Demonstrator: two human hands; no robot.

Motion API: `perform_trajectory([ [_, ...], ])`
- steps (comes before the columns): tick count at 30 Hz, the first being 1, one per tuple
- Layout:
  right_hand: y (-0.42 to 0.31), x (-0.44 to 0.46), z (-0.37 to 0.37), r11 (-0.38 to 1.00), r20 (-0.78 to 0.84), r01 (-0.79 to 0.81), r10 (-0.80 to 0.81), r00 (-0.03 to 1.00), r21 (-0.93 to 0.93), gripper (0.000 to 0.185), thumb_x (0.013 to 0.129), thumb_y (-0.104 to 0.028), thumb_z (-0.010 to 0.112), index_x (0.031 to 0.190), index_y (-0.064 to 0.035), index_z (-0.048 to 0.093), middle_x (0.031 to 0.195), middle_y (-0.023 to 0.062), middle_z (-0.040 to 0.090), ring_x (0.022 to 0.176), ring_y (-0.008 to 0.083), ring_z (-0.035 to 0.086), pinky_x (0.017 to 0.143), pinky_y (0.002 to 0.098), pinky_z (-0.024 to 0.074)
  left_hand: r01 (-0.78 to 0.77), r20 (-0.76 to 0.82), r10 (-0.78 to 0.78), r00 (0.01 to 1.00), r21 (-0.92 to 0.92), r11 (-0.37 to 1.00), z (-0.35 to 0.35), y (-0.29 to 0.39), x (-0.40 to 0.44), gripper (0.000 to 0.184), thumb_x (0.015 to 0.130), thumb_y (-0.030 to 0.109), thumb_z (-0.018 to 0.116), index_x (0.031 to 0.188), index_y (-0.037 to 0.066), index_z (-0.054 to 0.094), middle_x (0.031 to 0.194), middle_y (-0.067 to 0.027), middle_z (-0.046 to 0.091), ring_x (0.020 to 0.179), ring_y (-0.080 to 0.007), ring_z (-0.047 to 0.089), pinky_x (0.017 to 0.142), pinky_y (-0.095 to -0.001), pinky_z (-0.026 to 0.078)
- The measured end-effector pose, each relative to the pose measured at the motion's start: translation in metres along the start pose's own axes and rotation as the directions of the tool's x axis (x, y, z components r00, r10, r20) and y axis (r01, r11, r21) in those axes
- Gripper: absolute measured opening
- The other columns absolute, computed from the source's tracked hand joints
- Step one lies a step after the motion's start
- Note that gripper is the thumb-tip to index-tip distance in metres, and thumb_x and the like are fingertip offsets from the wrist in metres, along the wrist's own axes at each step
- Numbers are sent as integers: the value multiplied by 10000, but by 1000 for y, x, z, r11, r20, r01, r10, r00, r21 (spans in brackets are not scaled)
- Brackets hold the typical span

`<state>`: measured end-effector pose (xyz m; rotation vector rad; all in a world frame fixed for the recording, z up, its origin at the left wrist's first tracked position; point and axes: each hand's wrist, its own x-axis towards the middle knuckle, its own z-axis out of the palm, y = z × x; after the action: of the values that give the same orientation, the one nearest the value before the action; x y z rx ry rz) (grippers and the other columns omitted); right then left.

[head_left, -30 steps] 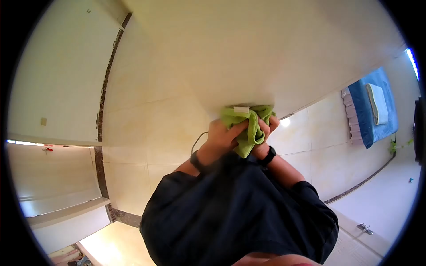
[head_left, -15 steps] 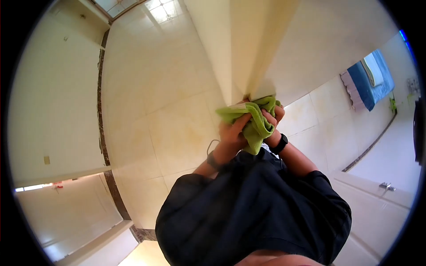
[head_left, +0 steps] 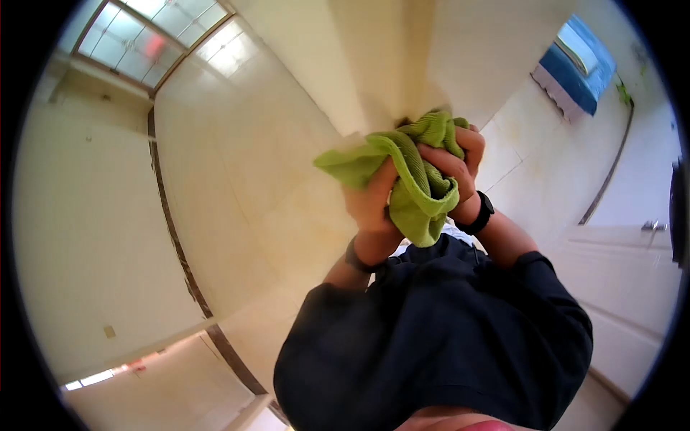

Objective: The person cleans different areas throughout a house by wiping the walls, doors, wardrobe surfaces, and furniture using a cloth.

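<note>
A bunched green cloth [head_left: 420,190] is held up in front of my chest, between both hands. My left hand [head_left: 374,205], on the left side of the view, grips its lower left part, with one corner of cloth sticking out to the left. On the right, my right hand [head_left: 460,161] has its fingers curled round the upper right folds. The cloth's far side is close to the edge of a pale wall [head_left: 388,65]; whether they touch is hidden. A dark band sits on each wrist.
A bed with a blue cover [head_left: 575,68] stands at the upper right. At the upper left is a glazed door or window [head_left: 147,43]. Pale floor tiles [head_left: 266,208] lie below, and a white door with a metal handle [head_left: 652,226] is at the right.
The view has turned, bringing the wall's edge and the glazed panels into sight. Both hands and the cloth have shifted up and right in view, and the cloth looks more spread to the left.
</note>
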<state>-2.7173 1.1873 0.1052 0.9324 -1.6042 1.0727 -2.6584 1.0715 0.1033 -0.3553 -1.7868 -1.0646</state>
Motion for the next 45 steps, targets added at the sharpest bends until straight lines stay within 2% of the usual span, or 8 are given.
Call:
perform_trajectory([
  [10, 40, -125, 2, 996, 126, -6, -4, 992, 86, 405, 703, -244, 790, 1066, -118, 662, 1167, 129, 500, 1061, 319, 483, 873, 418, 398, 185, 124, -207, 970, 168, 968, 19, -30, -88, 375, 888, 144, 515, 1203, -57, 480, 1158, -186, 550, 1064, -282, 547, 924, -392, 467],
  [15, 50, -88, -10, 957, 150, -17, -28, 988, 291, 291, 803, -219, 707, 983, -5, 628, 997, 186, 584, 876, 320, 563, 770, 428, 437, 648, 203, -651, 731, -505, 570, 30, -5, -66, 486, 766, 180, 748, 1138, -53, 539, 1142, -209, 555, 1032, -335, 568, 890, -419, 477],
  [20, 75, -72, -24, 967, 48, -36, 25, 999, 252, 237, 872, -195, 624, 1015, -7, 600, 1064, 182, 584, 876, 329, 555, 767, 422, 412, -158, 291, 124, 949, 97, 983, 52, -18, -53, 587, 660, 207, 861, 1112, -31, 573, 1149, -236, 569, 991, -391, 588, 829, -455, 504],
  [30, 145, -195, -57, 983, 165, -185, 180, 970, 19, 352, 908, -134, 544, 1257, -94, 536, 1132, 148, 535, 1063, 319, 477, 946, 384, 395, 217, 405, -197, 893, -3, 976, 137, -22, -93, 365, 780, 110, 755, 1096, -30, 641, 1100, -207, 620, 980, -346, 609, 860, -410, 485],
  [32, 124, -194, -70, 656, 365, -688, 586, 723, 310, 340, 922, -124, 514, 1261, -99, 525, 1175, 151, 499, 1077, 318, 475, 960, 366, 402, 84, 425, -128, 896, 121, 989, 145, -31, -111, 379, 776, 95, 748, 1118, -25, 637, 1140, -218, 592, 1023, -359, 587, 887, -413, 469],
  [34, 130, -181, -105, 844, 405, -531, 461, 790, 77, 318, 960, -135, 447, 1272, -104, 499, 1240, 155, 445, 1108, 300, 481, 965, 349, 409, 95, 471, -164, 867, 168, 981, 166, -24, -115, 417, 761, 71, 745, 1148, -19, 620, 1198, -227, 537, 1093, -372, 547, 927, -414, 445],
  [35, 125, -165, -133, 525, 560, -841, 660, 501, 133, 332, 962, -132, 437, 1289, -105, 486, 1216, 158, 460, 1116, 301, 485, 966, 350, 409, 117, 490, -195, 850, 186, 976, 179, -12, -113, 425, 758, 68, 746, 1153, -20, 615, 1189, -224, 540, 1094, -374, 548, 929, -418, 442],
  [45, 207, -159, -415, 687, 266, -667, 726, 634, -287, 486, 803, -11, 587, 1268, -141, 534, 1154, 108, 532, 1025, 317, 570, 839, 363, 488, 642, 912, -133, 389, -165, 749, 409, 60, -145, 606, 779, 1, 707, 1312, -47, 423, 1261, -150, 501, 1142, -234, 545, 958, -342, 462],
])
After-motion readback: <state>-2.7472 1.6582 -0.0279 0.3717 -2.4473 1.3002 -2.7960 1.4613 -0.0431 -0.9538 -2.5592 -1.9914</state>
